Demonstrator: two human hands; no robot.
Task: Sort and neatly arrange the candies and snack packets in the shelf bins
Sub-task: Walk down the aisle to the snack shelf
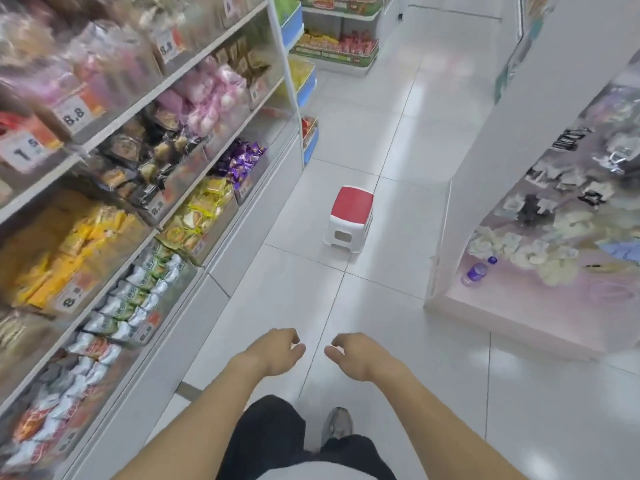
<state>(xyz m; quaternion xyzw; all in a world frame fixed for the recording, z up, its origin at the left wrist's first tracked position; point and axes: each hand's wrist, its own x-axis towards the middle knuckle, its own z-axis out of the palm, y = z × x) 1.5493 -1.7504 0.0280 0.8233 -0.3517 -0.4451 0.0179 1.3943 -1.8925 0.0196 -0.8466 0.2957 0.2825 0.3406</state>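
Overhead, a tiled shop aisle (398,140) runs between tiered shelf bins (114,188) on the left, stocked with yellow, pink, purple and green-and-white snack packets (138,299), and a white display unit (540,216) on the right. Mid-aisle stands a red-topped white step stool (349,220). Below, the left hand (277,351) and right hand (356,356) hang loosely curled over the floor, holding nothing, near each other.

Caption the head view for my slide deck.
Empty hands, left and right, hover over the aisle beside snack bins.
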